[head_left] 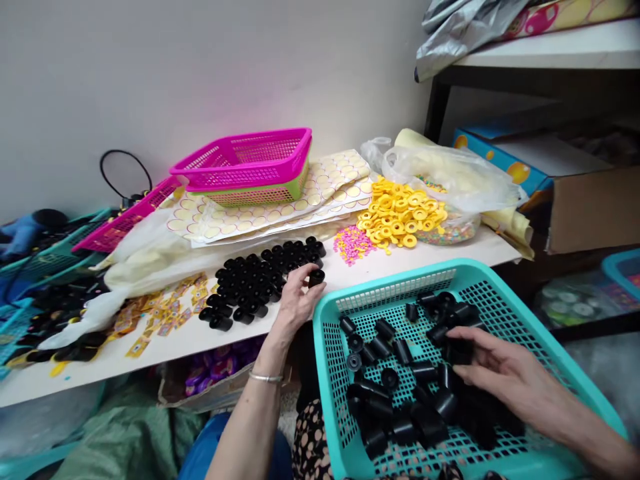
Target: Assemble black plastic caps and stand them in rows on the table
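My left hand (296, 297) pinches a short black plastic cylinder (316, 277) just above the table edge. Beside it, several like black cylinders (247, 277) stand upright, packed close together on the white table. My right hand (493, 367) reaches into a turquoise plastic basket (327, 387), its thumb and fingers closed around a black cylinder (459, 351) partly hidden by them. More loose black cylinders (400, 353) lie tilted and upright in the basket, some showing a hollow or ringed end.
Behind lie yellow ring-shaped pieces (400, 213), tiny pink and yellow bits (353, 244) and printed sheets (335, 177) under stacked pink and green baskets (245, 160). Small gold packets (170, 310) spread at left. A shelf (550, 53) and cardboard box (595, 210) stand at right.
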Motion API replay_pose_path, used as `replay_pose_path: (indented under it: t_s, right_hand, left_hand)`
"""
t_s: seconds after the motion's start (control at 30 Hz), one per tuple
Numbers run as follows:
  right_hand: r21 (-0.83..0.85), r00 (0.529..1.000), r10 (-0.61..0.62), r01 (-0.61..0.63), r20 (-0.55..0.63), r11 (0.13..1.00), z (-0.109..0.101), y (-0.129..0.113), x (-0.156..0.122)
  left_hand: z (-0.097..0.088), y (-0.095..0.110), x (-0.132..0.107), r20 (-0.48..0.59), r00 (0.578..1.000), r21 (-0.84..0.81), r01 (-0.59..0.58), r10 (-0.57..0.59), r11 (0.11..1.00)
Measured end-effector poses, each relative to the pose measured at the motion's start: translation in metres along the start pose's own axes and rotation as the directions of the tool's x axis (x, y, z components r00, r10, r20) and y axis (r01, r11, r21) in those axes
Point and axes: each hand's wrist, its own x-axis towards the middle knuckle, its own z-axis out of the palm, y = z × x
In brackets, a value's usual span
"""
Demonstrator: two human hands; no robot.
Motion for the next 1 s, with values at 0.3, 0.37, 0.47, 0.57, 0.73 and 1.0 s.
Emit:
replay_pose_path:
  t_s: [0.3, 0.37, 0.47, 0.57, 0.73, 1.0]
  right_hand:
    - [0.013, 0.979, -0.098, 0.102, -0.18, 0.995, 0.011, -0.007, -0.011]
    - [0.03, 0.982, -0.087, 0.093, -0.167, 0.995, 0.011, -0.008, -0.011]
    - [0.154, 0.994, -0.013, 0.03, -0.109, 0.988, 0.011, -0.007, -0.011]
    - [0.29, 0.996, 0.021, 0.005, -0.084, 0.957, 0.012, -0.008, -0.012]
    - [0.39, 0.988, 0.07, -0.012, -0.135, 0.921, 0.015, -0.015, -0.011]
    - [0.726, 0.99, 0.045, 0.068, -0.135, 0.684, 0.016, -0.022, -0.018]
  left_hand:
    - [0.014, -0.013, 0.018, -0.024, 0.971, 0.795, -0.124, 0.236, 0.594]
    - [0.017, -0.017, 0.022, -0.049, 0.968, 0.816, -0.103, 0.247, 0.568]
    - [0.022, -0.024, 0.025, -0.065, 0.971, 0.824, -0.077, 0.229, 0.561]
    - [0.025, -0.03, 0.026, -0.076, 0.977, 0.824, -0.052, 0.201, 0.564]
    - [0.023, -0.029, 0.026, -0.1, 0.974, 0.829, -0.032, 0.205, 0.558]
    - [0.035, 0.042, 0.001, 0.387, 0.83, 0.467, -0.553, 0.402, 0.69]
